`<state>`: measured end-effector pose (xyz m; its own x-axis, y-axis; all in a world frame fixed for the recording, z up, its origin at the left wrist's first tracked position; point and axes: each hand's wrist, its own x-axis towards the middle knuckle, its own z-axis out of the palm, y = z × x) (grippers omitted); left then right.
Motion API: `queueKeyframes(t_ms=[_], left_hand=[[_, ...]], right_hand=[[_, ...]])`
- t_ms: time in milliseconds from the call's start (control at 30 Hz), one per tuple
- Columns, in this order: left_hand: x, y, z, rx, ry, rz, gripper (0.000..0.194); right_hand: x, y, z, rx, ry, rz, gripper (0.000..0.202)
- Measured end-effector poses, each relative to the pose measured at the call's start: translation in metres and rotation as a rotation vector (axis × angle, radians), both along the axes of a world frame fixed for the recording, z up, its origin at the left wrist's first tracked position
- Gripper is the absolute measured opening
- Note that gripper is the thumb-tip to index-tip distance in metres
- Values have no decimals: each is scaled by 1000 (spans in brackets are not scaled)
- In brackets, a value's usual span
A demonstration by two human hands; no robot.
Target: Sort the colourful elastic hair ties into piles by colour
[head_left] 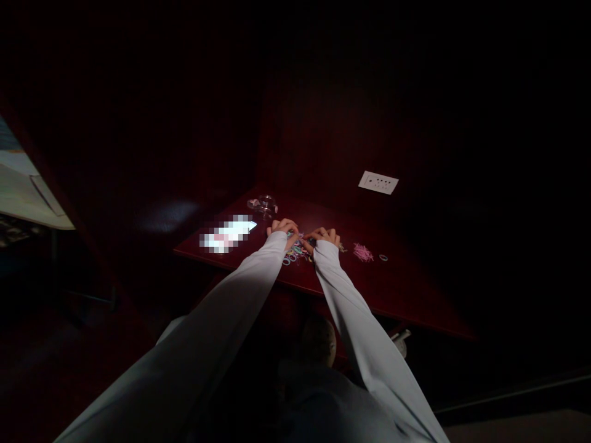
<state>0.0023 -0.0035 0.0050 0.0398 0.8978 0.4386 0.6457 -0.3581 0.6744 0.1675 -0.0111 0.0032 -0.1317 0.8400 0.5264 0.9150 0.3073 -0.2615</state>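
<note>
A loose pile of small coloured bands (292, 257) lies on the dark red table (397, 280). My left hand (283, 228) is over the pile's left side with its fingers bent. Facing it, my right hand (324, 236) rests at the pile's right side, its fingers also curled. The fingertips of both hands come close together among the bands; what they pinch, if anything, is too small to make out. To the right of my right hand sits a heap of pink bands (363, 252), and beyond it a single bluish ring (383, 258).
A bright, blurred-out screen (228, 234) lies at the table's left. Behind it stands a clear container (265, 205). A white socket plate (378, 183) is on the dark wall. Further left, past a partition, is a pale table (32, 194).
</note>
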Motion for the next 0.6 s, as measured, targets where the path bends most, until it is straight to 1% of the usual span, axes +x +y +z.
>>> queueKeyframes(t_ms=[200, 400, 533, 600], left_hand=[[0, 3, -2, 2, 4, 11, 10], [0, 2, 0, -22, 4, 6, 10], [0, 0, 2, -17, -8, 1, 11], [1, -1, 2, -21, -7, -6, 11]], right_hand=[[1, -2, 1, 31, 92, 20, 41], [0, 3, -1, -9, 235, -74, 45], [-1, 6, -3, -10, 268, -37, 44], [-1, 6, -4, -13, 271, -47, 44]])
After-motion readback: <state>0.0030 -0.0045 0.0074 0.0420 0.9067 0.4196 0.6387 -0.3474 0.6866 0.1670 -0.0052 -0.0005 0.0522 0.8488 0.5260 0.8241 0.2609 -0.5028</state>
